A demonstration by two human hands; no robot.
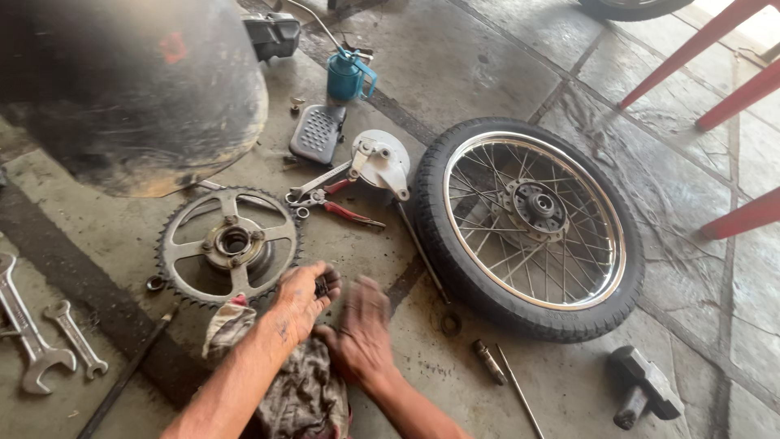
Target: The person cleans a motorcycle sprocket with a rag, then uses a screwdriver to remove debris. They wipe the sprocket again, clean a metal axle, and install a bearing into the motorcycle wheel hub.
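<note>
Down on the grey stone floor (504,49), close to its near edge. Left hand (302,294) curled, fingers pinching a small dark metal part (321,286), too small to identify. Right hand (363,325) just beside it, blurred; spread or closed, cannot tell. Under both wrists, a grimy, oil-stained rag (302,390) bunched on the floor. Just beyond the left hand, a toothed steel chain sprocket on its hub (229,244), lying flat. Further out, a round silver brake plate (382,161) with red-handled pliers (341,210) touching it, and a teal oil can with a long spout (348,75) well beyond. To the right, a spoked motorcycle wheel with black tyre (530,226) flat on the floor. At the left edge, two open-ended steel spanners (45,335). Near the right corner, a heavy black hammer head (646,389); between it and the hands, a thin metal rod (520,392).
</note>
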